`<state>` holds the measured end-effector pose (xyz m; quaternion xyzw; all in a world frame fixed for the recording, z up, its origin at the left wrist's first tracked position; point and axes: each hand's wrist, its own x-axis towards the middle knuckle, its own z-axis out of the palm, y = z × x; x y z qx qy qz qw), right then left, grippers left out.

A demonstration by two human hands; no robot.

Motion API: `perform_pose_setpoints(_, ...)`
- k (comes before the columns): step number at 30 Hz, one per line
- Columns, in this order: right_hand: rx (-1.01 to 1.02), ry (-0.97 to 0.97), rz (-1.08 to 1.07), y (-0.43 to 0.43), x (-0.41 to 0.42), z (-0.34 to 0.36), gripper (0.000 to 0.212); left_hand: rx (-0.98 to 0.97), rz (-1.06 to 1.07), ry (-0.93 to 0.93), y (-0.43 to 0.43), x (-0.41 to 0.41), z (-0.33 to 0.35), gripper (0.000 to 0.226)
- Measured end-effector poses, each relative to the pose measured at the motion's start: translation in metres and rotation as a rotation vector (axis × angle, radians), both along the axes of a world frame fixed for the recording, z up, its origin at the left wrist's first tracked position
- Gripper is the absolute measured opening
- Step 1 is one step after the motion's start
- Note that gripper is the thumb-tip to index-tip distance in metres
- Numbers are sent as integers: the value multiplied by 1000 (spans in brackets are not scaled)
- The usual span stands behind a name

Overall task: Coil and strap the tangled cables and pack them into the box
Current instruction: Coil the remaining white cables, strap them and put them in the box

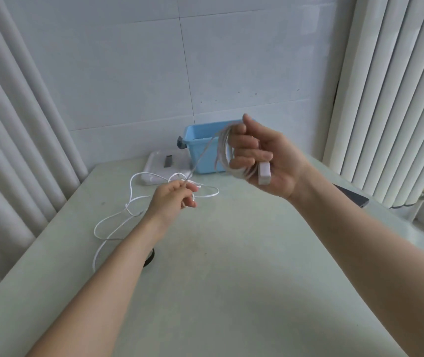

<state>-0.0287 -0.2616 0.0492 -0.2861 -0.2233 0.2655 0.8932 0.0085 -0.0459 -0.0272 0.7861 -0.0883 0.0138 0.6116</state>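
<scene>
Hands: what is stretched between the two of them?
In the head view, a white cable runs taut from the pinching left hand up to the coil held in the right hand.

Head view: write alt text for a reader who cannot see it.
A right hand holds a coil of white cable above a table; the left hand pinches the strand running to it. Loose cable lies before a blue box.
</scene>
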Motion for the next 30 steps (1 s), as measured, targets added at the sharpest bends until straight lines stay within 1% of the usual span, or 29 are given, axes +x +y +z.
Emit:
perform_pose_setpoints(1,27,-13,-99,1,-2,4,19,134,-38,-44,-1,0,-3,29)
perform_pose_setpoints(3,80,-27,-303,1,-3,11,16,387,-132,-162,-5,-2,-5,24)
perform_pose_setpoints(5,119,-29,-506,-3,-1,14,24,512,-233,-233,-11,-8,-5,22)
perform_pose_setpoints(6,90,-43,-627,-6,2,13,32,545,-279,-249,-15,-13,-3,19)
perform_pose_setpoints(7,20,-75,-757,-10,6,11,36,569,-317,-258,-19,-18,-1,16)
perform_pose_setpoints(8,-91,-130,-899,-15,10,7,31,576,-340,-268,-22,-22,1,13)
perform_pose_setpoints(10,-376,-274,-1156,-23,18,-5,20,533,-368,-287,-25,-28,9,10)
perform_pose_setpoints(11,-502,-341,-1227,-27,22,-13,18,495,-385,-295,-25,-31,13,8)
perform_pose_setpoints(12,-616,-400,-1253,-30,27,-21,18,450,-407,-301,-24,-32,18,7)
perform_pose_setpoints(14,-879,-552,-1224,-31,34,-39,16,319,-443,-306,-22,-36,26,5)
perform_pose_setpoints(16,-1119,-689,-1118,-28,38,-54,12,180,-404,-344,-21,-37,33,6)
perform_pose_setpoints(18,-1307,-717,-950,-18,31,-60,32,94,-292,-410,-19,-34,36,15)
perform_pose_setpoints(20,-1389,-684,-756,-5,22,-59,52,3,-177,-420,-13,-27,34,20)
perform_pose_setpoints(22,-1329,-657,-587,4,12,-54,61,-98,-91,-388,-9,-20,31,22)
perform_pose_setpoints(23,-1269,-632,-500,9,7,-52,61,-133,-47,-377,-7,-18,29,22)
perform_pose_setpoints(25,-1143,-573,-338,19,-1,-46,52,-180,18,-359,-4,-15,27,21)
perform_pose_setpoints(26,-1085,-551,-275,22,-5,-43,48,-192,38,-350,-4,-13,25,21)
perform_pose_setpoints(28,-955,-496,-173,28,-10,-36,47,-181,72,-332,-5,-11,20,22)
perform_pose_setpoints(30,-792,-395,-144,28,-15,-28,47,-123,51,-325,-9,-8,13,27)
